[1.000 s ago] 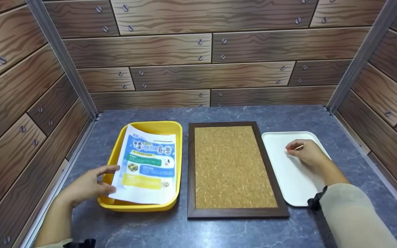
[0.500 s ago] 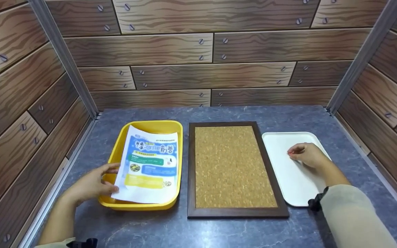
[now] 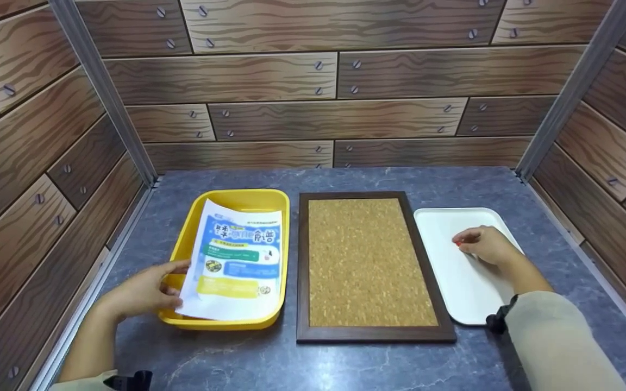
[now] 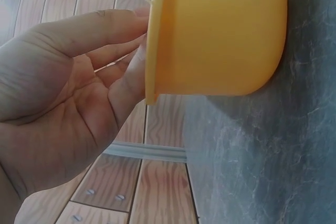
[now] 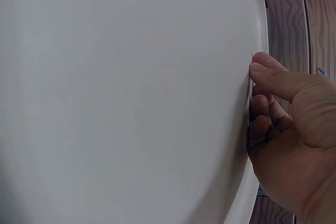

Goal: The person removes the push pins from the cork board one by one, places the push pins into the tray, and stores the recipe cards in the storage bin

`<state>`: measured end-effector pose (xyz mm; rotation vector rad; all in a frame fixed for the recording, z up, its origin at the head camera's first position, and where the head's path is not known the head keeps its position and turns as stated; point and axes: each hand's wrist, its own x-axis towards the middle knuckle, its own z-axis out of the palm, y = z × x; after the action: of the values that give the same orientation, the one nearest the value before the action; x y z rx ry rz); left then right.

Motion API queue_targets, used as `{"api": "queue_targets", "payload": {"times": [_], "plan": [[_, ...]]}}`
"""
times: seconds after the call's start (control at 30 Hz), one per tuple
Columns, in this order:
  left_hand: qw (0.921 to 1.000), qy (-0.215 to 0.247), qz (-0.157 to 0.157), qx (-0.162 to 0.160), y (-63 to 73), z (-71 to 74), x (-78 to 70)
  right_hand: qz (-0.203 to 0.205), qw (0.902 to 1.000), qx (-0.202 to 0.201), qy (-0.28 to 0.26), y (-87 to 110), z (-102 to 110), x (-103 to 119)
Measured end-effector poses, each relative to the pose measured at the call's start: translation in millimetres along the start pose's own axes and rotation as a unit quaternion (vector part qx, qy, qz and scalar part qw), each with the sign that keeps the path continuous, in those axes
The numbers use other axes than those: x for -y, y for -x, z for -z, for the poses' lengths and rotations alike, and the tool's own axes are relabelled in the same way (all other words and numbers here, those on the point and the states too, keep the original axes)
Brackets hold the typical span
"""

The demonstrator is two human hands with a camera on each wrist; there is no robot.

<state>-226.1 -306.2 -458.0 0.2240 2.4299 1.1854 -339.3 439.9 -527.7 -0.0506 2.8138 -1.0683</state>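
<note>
In the head view my left hand (image 3: 142, 290) reaches over the left rim of a yellow plastic bin (image 3: 182, 233), its thumb and forefinger apart. Its thumb is close to the lower left edge of a printed sheet of paper (image 3: 239, 271) lying in the bin. The left wrist view hides the fingertips behind the bin's rim (image 4: 152, 51). On the right, my right hand (image 3: 487, 247) is low over a white tray (image 3: 470, 298). Its thumb and forefinger pinch a small red pushpin (image 5: 254, 62), mostly covered by the fingertips.
A cork board (image 3: 367, 260) with a dark brown frame lies flat between bin and tray. All three stand on a grey marbled tabletop (image 3: 226, 364). Walls with a wood-plank pattern (image 3: 335, 119) enclose the back and both sides.
Over the past second, my left hand has shifted slightly right at the bin's edge. My right hand has moved slightly nearer me, still pinching the red pushpin.
</note>
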Motion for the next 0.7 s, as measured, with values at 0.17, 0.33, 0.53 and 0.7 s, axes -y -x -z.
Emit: {"api": "queue_targets", "payload": {"times": [0.17,0.33,0.53,0.7], "plan": [[0.9998,0.000,0.007,0.017,0.5,0.9,-1.9,-0.002,0.9999,0.009,-0.009,1.4,3,0],[0.9994,-0.032,0.014,0.005,-0.8,3.0,-4.6,0.000,0.9999,0.014,-0.006,2.4,6,0],[0.9957,-0.092,-0.002,-0.013,-1.2,3.9,-8.6,0.015,0.9997,0.020,-0.001,3.0,10,1],[0.9936,-0.110,-0.015,-0.022,-4.1,5.6,-9.7,0.015,0.9989,0.039,-0.023,6.3,15,3]]}}
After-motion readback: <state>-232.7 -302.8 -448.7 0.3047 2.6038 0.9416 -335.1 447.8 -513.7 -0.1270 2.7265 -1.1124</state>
